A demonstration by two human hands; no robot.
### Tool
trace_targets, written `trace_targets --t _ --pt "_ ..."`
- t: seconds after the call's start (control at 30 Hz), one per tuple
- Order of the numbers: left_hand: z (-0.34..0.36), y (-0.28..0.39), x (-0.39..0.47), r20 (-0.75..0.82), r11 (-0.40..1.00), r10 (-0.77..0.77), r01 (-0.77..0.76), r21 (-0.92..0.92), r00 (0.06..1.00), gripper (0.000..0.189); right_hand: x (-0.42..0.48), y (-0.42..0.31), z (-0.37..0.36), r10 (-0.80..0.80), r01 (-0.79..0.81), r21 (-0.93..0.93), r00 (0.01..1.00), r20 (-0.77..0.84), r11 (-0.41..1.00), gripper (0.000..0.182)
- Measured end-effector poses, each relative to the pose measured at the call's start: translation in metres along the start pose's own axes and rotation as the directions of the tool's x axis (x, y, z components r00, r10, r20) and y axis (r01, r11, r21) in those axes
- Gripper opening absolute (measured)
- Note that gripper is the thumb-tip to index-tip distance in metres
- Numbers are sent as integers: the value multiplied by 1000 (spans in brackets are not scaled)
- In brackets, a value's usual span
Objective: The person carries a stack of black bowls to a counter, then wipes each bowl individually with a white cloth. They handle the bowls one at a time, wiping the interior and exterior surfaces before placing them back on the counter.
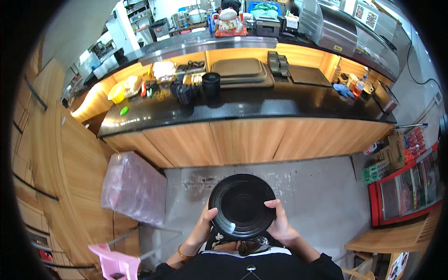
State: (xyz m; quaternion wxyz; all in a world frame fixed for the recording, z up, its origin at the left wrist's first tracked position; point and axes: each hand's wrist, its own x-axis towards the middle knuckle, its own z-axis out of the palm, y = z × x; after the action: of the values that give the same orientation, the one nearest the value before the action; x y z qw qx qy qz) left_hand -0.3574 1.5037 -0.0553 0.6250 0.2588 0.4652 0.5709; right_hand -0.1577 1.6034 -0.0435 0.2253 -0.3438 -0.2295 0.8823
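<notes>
A round black plate with a glossy ringed surface is held level in front of my body, above the grey floor. My left hand grips its left rim, thumb on top. On the opposite rim is my right hand, its thumb resting over the edge. The fingers beneath the plate are hidden, so whether it is one plate or a stack I cannot tell. Beyond it stands a black-topped wooden counter, bearing a stack of brown trays and black round bowls or containers.
A plastic-wrapped bundle stands at the left on the floor, near a pink plastic chair or stool. On the right are a red-framed glass-front cooler, cardboard boxes and a wooden tabletop. A yellow basket sits on the counter's left.
</notes>
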Motion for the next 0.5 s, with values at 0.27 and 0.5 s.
trace_targets --t 0.27,0.5 --pt "-31 80 193 24 1000 23 -23 15 999 80 166 -123 2 -68 64 64 996 53 996 57" --pt "-57 119 336 9 999 -3 3 53 1000 80 281 -217 1 1 -6 -101 999 -50 995 63"
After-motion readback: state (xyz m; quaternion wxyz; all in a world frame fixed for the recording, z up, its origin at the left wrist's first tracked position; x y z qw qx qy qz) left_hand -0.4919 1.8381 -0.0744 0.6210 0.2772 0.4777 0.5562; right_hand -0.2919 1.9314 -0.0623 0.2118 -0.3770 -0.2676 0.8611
